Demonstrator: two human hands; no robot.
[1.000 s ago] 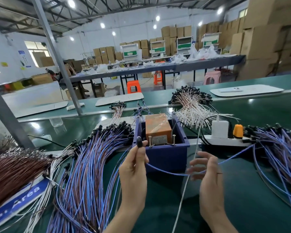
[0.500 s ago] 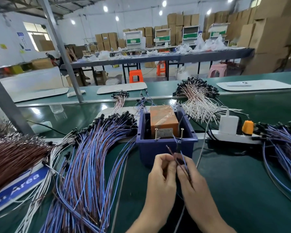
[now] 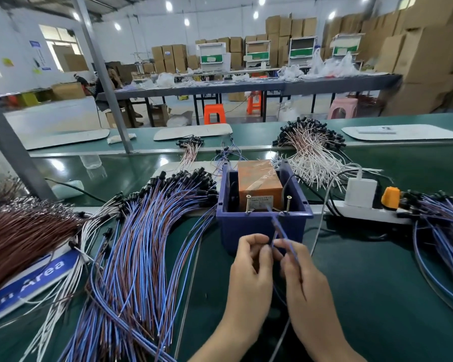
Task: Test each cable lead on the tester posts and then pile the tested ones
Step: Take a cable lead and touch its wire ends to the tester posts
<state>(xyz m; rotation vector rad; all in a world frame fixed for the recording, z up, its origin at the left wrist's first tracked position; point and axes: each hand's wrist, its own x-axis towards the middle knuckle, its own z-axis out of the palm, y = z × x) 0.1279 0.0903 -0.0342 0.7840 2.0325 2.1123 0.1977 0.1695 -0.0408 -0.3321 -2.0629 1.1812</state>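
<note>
Right in front of the blue bin (image 3: pixel 262 231), both hands are up and close together over the green bench (image 3: pixel 377 283). The left hand (image 3: pixel 251 267) has its fingers curled, tips pinching the cable lead (image 3: pixel 279 226). The right hand (image 3: pixel 304 278) sits just beside it, thumb and forefinger nipped on the same lead. From the fingertips the lead climbs, blurred, towards the bin's front rim, ending between the two tester posts (image 3: pixel 248 203); contact with either post cannot be made out. Those posts stand upright before the orange tester box (image 3: pixel 259 178) inside the bin. Off to the left a big pile of blue-and-brown leads (image 3: pixel 141 244) fans across the bench. Another bundle (image 3: pixel 445 231) lies far right, past the white power strip (image 3: pixel 364 212).
</note>
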